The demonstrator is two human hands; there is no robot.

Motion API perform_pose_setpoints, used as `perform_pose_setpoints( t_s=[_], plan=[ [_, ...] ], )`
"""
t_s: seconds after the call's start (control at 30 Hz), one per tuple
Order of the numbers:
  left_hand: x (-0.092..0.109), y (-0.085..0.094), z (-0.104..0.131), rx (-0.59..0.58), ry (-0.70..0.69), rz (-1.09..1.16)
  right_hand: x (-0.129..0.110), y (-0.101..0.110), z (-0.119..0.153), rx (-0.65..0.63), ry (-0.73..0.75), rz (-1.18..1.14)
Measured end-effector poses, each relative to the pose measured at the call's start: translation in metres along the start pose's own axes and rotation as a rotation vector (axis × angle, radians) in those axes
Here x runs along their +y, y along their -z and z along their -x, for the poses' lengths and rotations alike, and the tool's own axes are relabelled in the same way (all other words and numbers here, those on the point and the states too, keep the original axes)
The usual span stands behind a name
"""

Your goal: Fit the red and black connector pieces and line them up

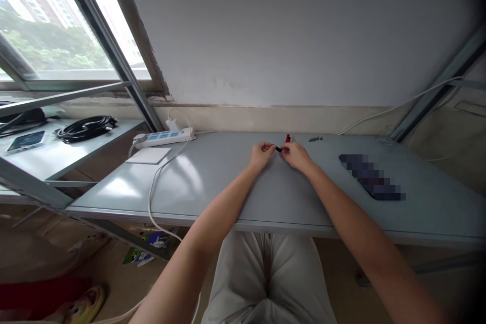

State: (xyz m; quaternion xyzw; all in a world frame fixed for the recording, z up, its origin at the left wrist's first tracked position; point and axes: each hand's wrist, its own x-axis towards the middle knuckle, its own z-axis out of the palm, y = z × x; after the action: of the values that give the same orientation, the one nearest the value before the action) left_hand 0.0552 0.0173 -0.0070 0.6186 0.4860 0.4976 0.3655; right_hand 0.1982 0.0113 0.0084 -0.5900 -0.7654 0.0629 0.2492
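My left hand (261, 155) and my right hand (296, 156) meet above the back middle of the grey desk (212, 177). Between their fingertips is a small black piece (278, 149), too small to name more exactly. Both hands are closed in a pinch, one at each end of it. Just behind my right hand stands a small red object (287, 137), partly hidden by the fingers. To the right of it, several tiny dark metal-looking parts (316, 139) lie in a row near the wall.
A white power strip (167, 135) with plugs sits at the back left, beside a flat white box (149, 156). Its white cable (152, 192) hangs over the desk's front edge. A pixelated dark flat item (370, 176) lies on the right. Coiled black cable (87, 129) rests on the left shelf.
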Motion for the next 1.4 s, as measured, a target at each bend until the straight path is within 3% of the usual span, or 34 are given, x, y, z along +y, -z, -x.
perform_pose_setpoints(
  t_s=[0.2,0.33,0.43,0.6,0.83,1.07,1.4],
  plan=[
    [0.0,0.001,-0.003,-0.04,-0.057,-0.115,-0.007,-0.003,0.0,0.007,0.065,-0.109],
    [-0.001,0.019,-0.01,0.112,-0.074,-0.414,-0.004,-0.006,-0.001,0.019,0.061,-0.153],
    [-0.006,0.035,-0.016,0.199,0.0,-0.626,0.001,-0.006,-0.001,0.01,0.033,-0.109],
    [-0.017,0.045,-0.021,0.152,0.147,-0.814,0.004,-0.006,0.0,-0.026,0.011,-0.06],
    [-0.021,0.045,-0.025,0.122,0.224,-0.855,0.006,-0.001,0.0,-0.009,-0.038,-0.01],
    [-0.026,0.047,-0.03,0.16,0.223,-0.782,0.021,0.014,0.0,0.004,-0.263,0.214],
    [-0.017,0.048,-0.025,0.199,0.216,-0.751,0.035,0.01,-0.002,-0.066,-0.367,0.295]
  ],
)
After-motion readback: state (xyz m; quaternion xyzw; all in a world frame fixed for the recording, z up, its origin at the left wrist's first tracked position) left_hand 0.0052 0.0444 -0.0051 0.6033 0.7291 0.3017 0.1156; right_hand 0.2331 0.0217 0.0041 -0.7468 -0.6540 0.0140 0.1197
